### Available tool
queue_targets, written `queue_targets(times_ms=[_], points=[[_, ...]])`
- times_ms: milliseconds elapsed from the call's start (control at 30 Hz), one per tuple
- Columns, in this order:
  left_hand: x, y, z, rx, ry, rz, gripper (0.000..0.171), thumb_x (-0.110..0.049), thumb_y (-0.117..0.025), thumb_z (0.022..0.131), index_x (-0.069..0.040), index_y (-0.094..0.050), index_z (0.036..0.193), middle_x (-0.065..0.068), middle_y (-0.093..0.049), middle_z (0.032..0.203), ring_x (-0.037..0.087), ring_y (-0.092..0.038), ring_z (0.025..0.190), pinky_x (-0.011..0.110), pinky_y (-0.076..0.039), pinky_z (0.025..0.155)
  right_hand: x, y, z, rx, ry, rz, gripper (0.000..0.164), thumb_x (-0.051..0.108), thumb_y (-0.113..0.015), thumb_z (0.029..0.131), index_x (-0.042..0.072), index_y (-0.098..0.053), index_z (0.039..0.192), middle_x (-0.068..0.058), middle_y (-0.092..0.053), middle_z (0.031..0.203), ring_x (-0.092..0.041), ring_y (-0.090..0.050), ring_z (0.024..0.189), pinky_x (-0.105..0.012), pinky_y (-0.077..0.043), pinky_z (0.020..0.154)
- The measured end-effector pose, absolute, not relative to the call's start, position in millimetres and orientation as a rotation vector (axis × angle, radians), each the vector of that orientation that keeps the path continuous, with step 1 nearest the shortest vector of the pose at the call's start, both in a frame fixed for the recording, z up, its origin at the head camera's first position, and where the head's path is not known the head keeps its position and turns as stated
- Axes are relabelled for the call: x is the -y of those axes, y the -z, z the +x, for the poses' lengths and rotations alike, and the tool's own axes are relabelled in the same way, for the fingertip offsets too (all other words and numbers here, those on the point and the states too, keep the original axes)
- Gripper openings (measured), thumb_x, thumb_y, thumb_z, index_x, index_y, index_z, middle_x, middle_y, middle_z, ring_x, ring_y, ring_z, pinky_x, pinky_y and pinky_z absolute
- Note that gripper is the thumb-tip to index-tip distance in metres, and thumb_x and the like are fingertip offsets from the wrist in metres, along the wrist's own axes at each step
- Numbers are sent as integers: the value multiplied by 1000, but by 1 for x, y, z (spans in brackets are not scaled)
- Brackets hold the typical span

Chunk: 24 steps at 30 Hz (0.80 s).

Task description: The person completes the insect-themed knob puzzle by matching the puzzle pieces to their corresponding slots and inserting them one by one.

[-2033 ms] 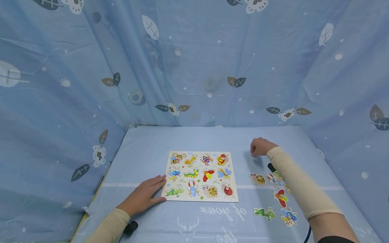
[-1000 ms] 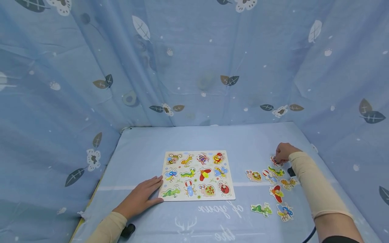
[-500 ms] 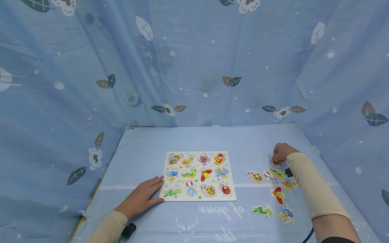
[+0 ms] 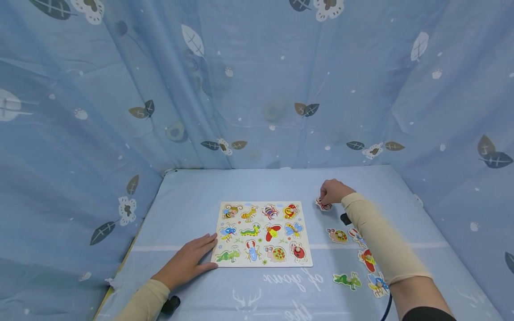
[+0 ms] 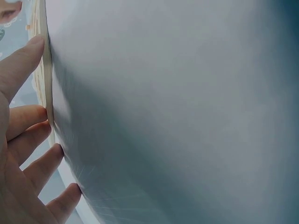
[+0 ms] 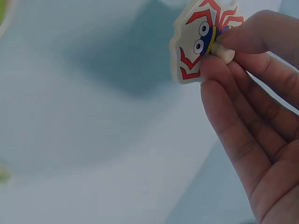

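My right hand point(image 4: 335, 191) is above the table, right of the puzzle board's top corner. In the right wrist view its thumb and fingers pinch the wooden peg of a spider puzzle piece point(image 6: 194, 46), a white cut-out with red legs and a blue and yellow body. The pale puzzle board point(image 4: 263, 243) lies flat, printed with insect pictures. A ladybug piece point(image 4: 298, 252) with a knob sits in its lower right corner. My left hand point(image 4: 192, 261) rests at the board's left edge; in the left wrist view its extended fingertips touch that edge.
Right of the board lie a snail piece point(image 4: 337, 236), a grasshopper piece point(image 4: 347, 281), a red-winged bug piece point(image 4: 367, 260) and a blue insect piece point(image 4: 378, 284). A beetle piece point(image 4: 357, 237) is partly under my right sleeve. Blue patterned curtains point(image 4: 257, 89) surround the table.
My right hand has picked up the spider piece from the far right and carried it left toward the board. My left hand has stayed at the board's edge.
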<state>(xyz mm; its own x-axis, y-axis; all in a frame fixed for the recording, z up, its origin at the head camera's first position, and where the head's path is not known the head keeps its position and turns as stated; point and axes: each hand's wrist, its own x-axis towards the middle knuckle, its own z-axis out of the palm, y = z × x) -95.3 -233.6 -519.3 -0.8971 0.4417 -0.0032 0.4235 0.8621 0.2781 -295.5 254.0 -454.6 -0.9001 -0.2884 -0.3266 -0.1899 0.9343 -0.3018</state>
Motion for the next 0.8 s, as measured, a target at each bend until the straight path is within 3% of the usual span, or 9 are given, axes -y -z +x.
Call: queue_targets(times_ms=[400,800], points=[[233,519,-94,-2964,-422,674,79,-64,-60,86,-17,-43,148,-8,-35,157,22,-36,144,50,-37,114,-143,453,-295,-2704,376,-682,13,12,-77,82,17,-71,72,4,-67,72,-11,-58,63,-24,-50,58],[234,519,-93,-2986,-409,664,78,-63,-60,86,-19,-43,148,-10,-34,157,21,-36,144,49,-37,115,-93,466,-291,-2663,333,-831,19,9,-74,84,20,-72,70,8,-64,68,-9,-56,59,-23,-49,56]])
